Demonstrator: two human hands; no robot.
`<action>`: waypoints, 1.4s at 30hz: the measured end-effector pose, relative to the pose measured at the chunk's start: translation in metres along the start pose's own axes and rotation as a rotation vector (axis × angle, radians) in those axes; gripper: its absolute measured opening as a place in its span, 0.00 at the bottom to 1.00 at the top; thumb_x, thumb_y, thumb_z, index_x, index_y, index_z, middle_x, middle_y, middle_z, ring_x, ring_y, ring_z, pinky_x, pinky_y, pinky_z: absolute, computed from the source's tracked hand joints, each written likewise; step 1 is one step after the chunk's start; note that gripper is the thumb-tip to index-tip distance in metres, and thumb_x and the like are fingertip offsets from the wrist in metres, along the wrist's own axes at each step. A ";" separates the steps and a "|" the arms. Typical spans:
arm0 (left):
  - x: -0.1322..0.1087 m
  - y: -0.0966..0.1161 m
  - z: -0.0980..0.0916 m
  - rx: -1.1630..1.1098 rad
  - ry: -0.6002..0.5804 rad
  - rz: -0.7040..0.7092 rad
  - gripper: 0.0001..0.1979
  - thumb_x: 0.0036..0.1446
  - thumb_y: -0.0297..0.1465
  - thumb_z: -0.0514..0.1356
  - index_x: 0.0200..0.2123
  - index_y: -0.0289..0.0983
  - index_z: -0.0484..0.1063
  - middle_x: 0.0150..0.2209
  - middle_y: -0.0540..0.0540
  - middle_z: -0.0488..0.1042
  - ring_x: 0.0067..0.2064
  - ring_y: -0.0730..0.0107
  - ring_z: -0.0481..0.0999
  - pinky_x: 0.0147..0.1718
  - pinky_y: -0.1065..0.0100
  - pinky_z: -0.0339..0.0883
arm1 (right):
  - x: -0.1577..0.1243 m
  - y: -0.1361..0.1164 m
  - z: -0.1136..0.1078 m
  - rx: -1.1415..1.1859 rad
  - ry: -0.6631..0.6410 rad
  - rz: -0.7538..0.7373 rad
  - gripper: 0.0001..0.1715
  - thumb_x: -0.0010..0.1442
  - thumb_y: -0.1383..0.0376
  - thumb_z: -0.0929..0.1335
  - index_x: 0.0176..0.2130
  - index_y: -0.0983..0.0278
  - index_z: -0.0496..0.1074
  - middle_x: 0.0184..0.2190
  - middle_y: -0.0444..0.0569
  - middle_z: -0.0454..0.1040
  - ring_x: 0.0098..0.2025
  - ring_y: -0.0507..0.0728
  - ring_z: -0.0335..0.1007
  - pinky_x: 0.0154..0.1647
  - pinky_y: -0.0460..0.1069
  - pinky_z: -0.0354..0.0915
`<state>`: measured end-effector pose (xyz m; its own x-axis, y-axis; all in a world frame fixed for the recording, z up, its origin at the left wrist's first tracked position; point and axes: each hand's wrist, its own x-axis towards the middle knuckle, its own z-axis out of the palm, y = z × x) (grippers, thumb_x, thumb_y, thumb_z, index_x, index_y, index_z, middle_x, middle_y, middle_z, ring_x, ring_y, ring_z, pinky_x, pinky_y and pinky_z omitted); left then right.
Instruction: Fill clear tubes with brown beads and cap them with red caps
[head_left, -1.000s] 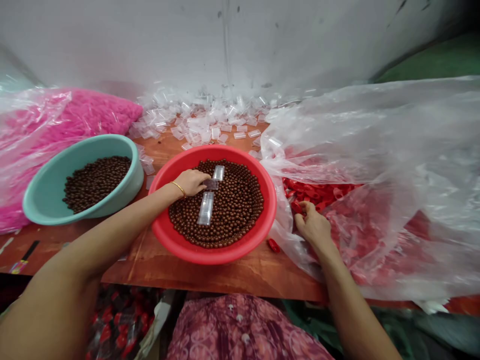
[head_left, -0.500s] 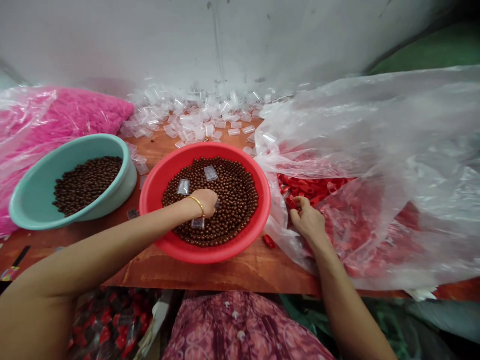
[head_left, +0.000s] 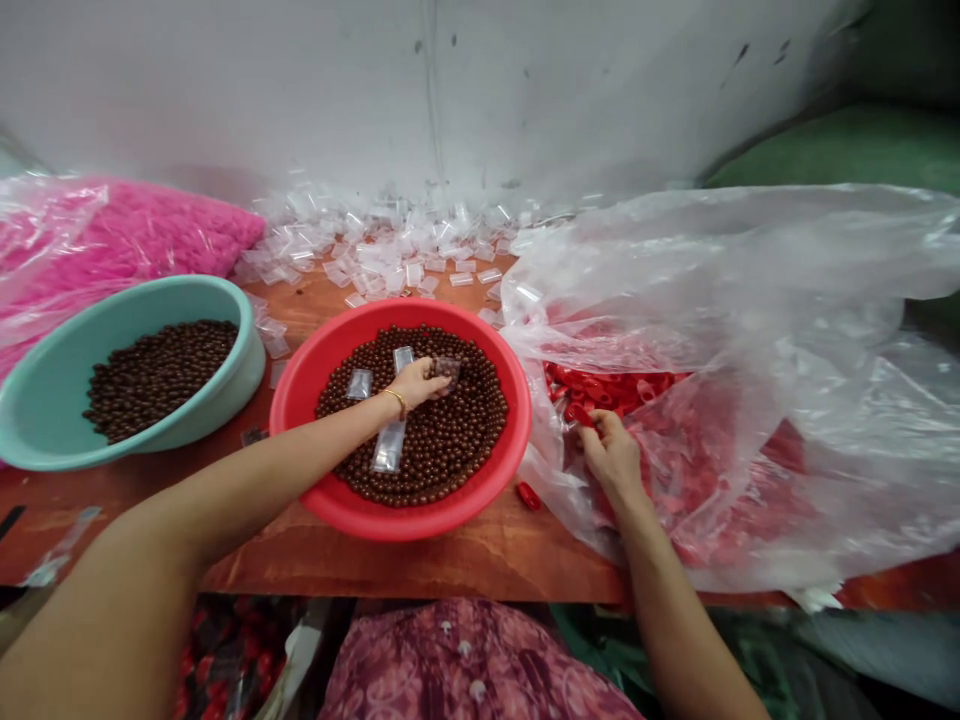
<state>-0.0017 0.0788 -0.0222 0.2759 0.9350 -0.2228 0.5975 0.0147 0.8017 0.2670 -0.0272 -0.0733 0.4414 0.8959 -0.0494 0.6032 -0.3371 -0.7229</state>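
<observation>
My left hand (head_left: 417, 386) is over the red basin (head_left: 397, 522), its fingers closed on a small clear plastic case (head_left: 448, 372). Shiny brown beads (head_left: 442, 450) fill much of the basin. Other clear cases lie on them: one flat case (head_left: 359, 384) left of my wrist, one (head_left: 403, 357) behind it, and a longer clear piece (head_left: 389, 447) in front. At the mouth of a clear plastic bag, my right hand (head_left: 616, 455) pinches a red plastic piece (head_left: 579, 414). More red plastic pieces (head_left: 626, 388) are heaped in the bag beyond my fingers.
A teal basin (head_left: 251, 355) with brown beads stands at left, before a bag of pink pieces (head_left: 165, 235). Loose clear cases (head_left: 405, 250) lie along the wall. The clear bag (head_left: 750, 290) spreads rightward. One red piece (head_left: 528, 495) lies on the table (head_left: 495, 555).
My left hand has risen from the beads, now showing a clear case in its fingers. My right hand has drawn a red piece slightly off the heap. The view has shifted a little.
</observation>
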 end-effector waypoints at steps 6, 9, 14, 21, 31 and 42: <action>-0.028 0.002 -0.022 -0.688 -0.017 0.134 0.24 0.37 0.28 0.69 0.41 0.32 0.68 0.38 0.47 0.74 0.39 0.73 0.73 0.46 0.66 0.66 | -0.012 -0.017 -0.014 0.522 -0.024 0.045 0.22 0.46 0.58 0.65 0.42 0.65 0.66 0.23 0.42 0.68 0.19 0.50 0.61 0.19 0.45 0.59; -0.045 0.007 -0.025 -0.772 -0.060 0.078 0.21 0.37 0.31 0.70 0.36 0.33 0.69 0.33 0.50 0.74 0.34 0.75 0.73 0.42 0.68 0.68 | -0.016 -0.047 -0.026 0.641 -0.082 -0.057 0.21 0.44 0.60 0.65 0.40 0.65 0.69 0.18 0.38 0.63 0.16 0.47 0.55 0.18 0.45 0.57; -0.068 0.021 -0.023 -0.864 -0.214 -0.151 0.15 0.48 0.36 0.65 0.33 0.35 0.63 0.30 0.48 0.74 0.27 0.75 0.75 0.27 0.74 0.68 | -0.018 -0.114 -0.026 0.660 -0.235 -0.240 0.20 0.48 0.60 0.64 0.42 0.64 0.71 0.20 0.39 0.63 0.18 0.47 0.56 0.19 0.44 0.58; -0.077 0.023 -0.022 -0.830 -0.289 -0.081 0.19 0.43 0.37 0.66 0.32 0.35 0.61 0.27 0.50 0.74 0.23 0.77 0.73 0.22 0.76 0.67 | -0.021 -0.158 0.011 0.610 -0.460 -0.345 0.17 0.51 0.57 0.64 0.38 0.64 0.71 0.19 0.38 0.61 0.16 0.46 0.54 0.16 0.42 0.56; -0.079 0.030 -0.017 -0.707 -0.267 0.090 0.17 0.42 0.35 0.64 0.32 0.35 0.61 0.21 0.54 0.68 0.21 0.77 0.70 0.23 0.72 0.67 | -0.024 -0.158 0.023 0.441 -0.433 -0.621 0.20 0.59 0.60 0.62 0.47 0.63 0.73 0.39 0.47 0.76 0.39 0.53 0.71 0.43 0.48 0.67; -0.086 0.028 -0.011 -0.081 0.063 0.278 0.05 0.44 0.31 0.57 0.26 0.35 0.65 0.24 0.53 0.66 0.26 0.75 0.63 0.27 0.72 0.58 | -0.039 -0.132 0.020 -0.108 -0.180 -1.134 0.25 0.64 0.65 0.55 0.57 0.69 0.62 0.33 0.53 0.75 0.35 0.55 0.72 0.39 0.49 0.69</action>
<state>-0.0173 0.0027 0.0252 0.3722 0.9271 0.0444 0.4430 -0.2195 0.8692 0.1570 -0.0114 0.0105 -0.4873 0.7249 0.4869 0.6499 0.6735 -0.3523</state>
